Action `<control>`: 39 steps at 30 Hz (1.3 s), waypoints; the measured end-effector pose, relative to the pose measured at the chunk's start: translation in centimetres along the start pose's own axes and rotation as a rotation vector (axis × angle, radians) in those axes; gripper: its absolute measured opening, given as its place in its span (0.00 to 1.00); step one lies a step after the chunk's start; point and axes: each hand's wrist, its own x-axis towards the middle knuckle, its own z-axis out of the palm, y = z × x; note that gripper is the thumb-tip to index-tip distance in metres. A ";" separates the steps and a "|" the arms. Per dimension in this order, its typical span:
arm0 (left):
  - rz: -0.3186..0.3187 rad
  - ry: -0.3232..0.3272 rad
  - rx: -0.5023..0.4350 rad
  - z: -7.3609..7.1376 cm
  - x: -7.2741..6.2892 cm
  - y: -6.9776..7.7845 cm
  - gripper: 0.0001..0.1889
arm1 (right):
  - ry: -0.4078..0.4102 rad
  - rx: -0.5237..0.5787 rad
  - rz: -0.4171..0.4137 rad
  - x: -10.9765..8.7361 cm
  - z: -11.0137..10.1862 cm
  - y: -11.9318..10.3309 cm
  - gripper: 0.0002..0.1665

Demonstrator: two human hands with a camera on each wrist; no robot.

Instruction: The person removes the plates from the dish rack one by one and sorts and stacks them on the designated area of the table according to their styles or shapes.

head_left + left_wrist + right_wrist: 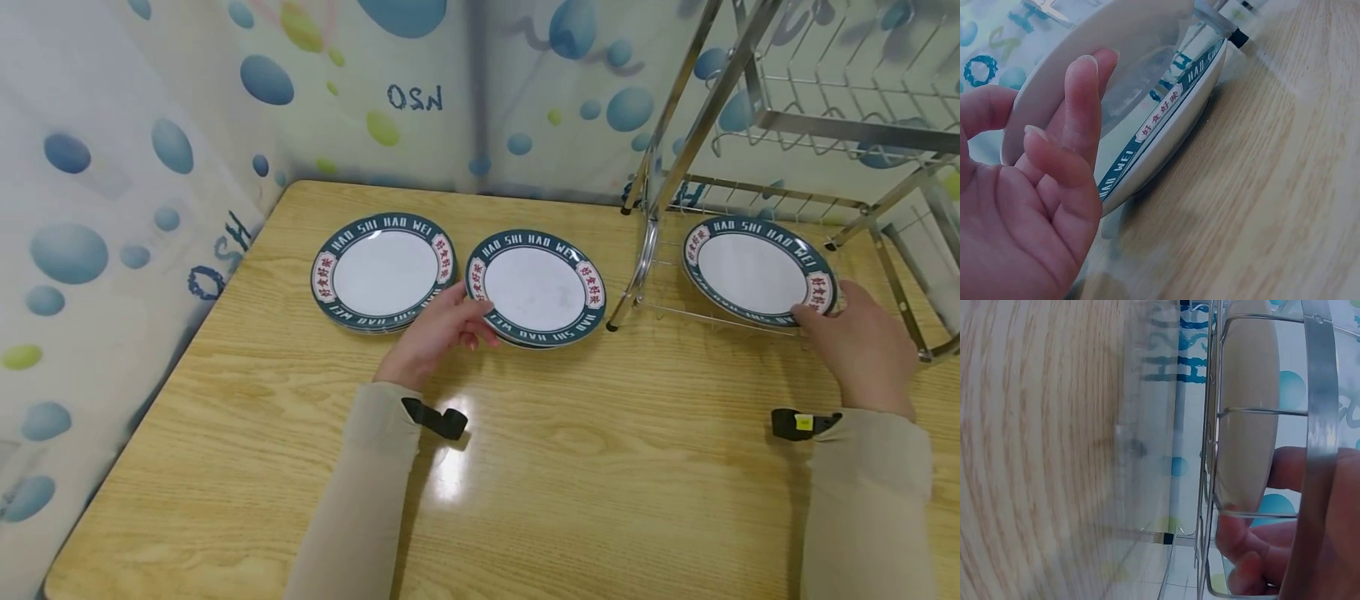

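Note:
My left hand (442, 329) pinches the left edge of the middle green-rimmed white plate (534, 287), thumb on the rim and fingers beneath. In the left wrist view this raised plate (1141, 37) tilts above another plate (1175, 134) on the table. My right hand (862, 346) grips the near right rim of a matching plate (757, 271) at the lower tier of the wire dish rack (652, 221). The right wrist view shows that plate's pale side (1247, 412) behind the rack's wires, with fingers curled at its edge. A stack of like plates (384, 275) lies left of my left hand.
The metal rack's upper tier (847, 125) overhangs the right plate, and its legs stand on the wooden table (570, 467). A bubble-patterned curtain (525, 108) hangs behind the table and along its left side.

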 end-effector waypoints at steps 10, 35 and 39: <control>-0.012 0.028 0.009 0.3 0.3 -0.3 0.10 | -0.041 0.002 0.038 0.1 0.1 0.1 0.49; -0.065 0.010 0.028 0.6 0.3 -0.4 0.13 | 0.018 0.056 0.071 -0.2 0.0 0.0 0.40; -0.080 0.003 0.032 0.8 -0.3 0.3 0.15 | 0.022 0.053 0.070 -0.2 0.0 -0.2 0.39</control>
